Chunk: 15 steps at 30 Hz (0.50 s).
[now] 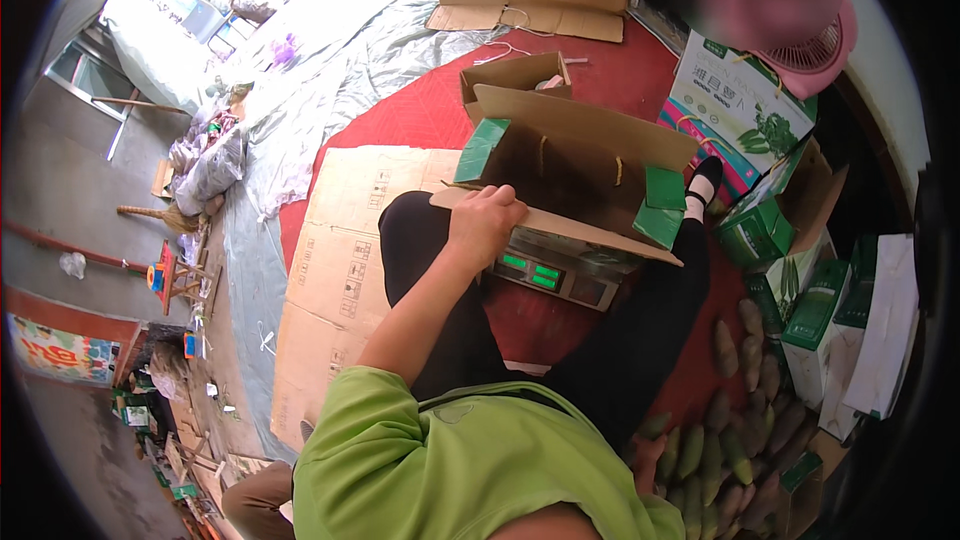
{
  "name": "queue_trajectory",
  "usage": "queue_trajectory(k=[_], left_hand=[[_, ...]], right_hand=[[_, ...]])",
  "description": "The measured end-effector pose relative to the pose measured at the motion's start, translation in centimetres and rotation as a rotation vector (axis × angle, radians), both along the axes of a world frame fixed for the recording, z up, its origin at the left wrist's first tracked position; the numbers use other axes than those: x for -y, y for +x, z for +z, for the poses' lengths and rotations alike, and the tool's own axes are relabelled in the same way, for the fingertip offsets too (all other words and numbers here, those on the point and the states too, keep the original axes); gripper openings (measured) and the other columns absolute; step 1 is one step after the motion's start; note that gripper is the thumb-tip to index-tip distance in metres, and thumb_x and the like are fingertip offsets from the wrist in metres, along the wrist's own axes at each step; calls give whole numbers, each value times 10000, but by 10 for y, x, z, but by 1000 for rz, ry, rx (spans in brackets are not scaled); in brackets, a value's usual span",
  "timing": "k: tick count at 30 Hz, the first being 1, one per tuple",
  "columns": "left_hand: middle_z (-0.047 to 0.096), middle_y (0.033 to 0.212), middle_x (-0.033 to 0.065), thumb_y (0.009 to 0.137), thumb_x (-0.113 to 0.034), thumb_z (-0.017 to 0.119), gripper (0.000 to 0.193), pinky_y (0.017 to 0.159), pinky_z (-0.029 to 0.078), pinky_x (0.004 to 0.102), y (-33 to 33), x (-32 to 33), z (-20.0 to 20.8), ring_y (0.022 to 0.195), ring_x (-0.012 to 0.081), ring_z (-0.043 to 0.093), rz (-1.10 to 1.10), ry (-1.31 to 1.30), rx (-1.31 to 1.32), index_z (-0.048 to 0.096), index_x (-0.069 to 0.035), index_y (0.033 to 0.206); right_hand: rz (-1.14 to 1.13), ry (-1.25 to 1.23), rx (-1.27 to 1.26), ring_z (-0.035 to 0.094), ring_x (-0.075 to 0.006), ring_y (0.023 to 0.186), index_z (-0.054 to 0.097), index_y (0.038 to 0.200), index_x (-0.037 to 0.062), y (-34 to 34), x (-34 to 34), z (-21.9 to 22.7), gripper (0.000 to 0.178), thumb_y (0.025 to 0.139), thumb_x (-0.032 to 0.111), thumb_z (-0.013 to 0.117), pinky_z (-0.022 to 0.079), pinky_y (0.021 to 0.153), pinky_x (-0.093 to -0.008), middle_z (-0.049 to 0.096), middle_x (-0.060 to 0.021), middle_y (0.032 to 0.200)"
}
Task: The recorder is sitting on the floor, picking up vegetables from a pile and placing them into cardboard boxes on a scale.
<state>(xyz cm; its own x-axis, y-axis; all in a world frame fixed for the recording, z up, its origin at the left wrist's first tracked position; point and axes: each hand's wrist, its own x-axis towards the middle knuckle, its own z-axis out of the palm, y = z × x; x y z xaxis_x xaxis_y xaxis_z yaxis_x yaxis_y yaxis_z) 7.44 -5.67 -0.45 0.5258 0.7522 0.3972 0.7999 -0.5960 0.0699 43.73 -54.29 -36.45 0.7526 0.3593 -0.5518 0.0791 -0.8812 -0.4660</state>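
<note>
My left hand [487, 220] grips the near flap of the open carton [585, 127] atop the scale [570, 285]; cord handles [618, 171] show inside. Beyond the scale, a small box [485, 88] holds something pale. My right hand's grip: can't tell.

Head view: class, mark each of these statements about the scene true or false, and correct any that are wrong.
1. The left hand is on a flap of the open box. True.
2. The fan is blue. False: the fan is pink.
3. The scale shows lit green displays. True.
4. The vegetables lie to the person's left. False: the vegetables are piled to the right.
5. A flat cardboard sheet lies to the person's left. True.
</note>
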Motion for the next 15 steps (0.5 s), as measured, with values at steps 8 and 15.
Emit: queue_trajectory(k=[8, 15], left_hand=[[505, 786, -16, 698, -131, 640, 117, 681, 494, 329, -8, 0, 2, 788, 169, 580, -44, 14, 14, 667, -185, 799], [489, 780, -14, 707, -158, 608, 71, 667, 487, 333, -2, 1, -1, 788, 173, 573, -74, 8, 21, 644, -189, 759]], right_hand=[[144, 688, 107, 515, -224, 1123, 394, 1372, 7, 53, -188, 206, 768, 688, -53, 738, 393, 992, -339, 530, -112, 1256], [192, 1150, 104, 504, -216, 1176, 372, 1387, -5, 28, -323, 394, 728, 755, -22, 734, 377, 1026, -343, 510, -103, 1296]])
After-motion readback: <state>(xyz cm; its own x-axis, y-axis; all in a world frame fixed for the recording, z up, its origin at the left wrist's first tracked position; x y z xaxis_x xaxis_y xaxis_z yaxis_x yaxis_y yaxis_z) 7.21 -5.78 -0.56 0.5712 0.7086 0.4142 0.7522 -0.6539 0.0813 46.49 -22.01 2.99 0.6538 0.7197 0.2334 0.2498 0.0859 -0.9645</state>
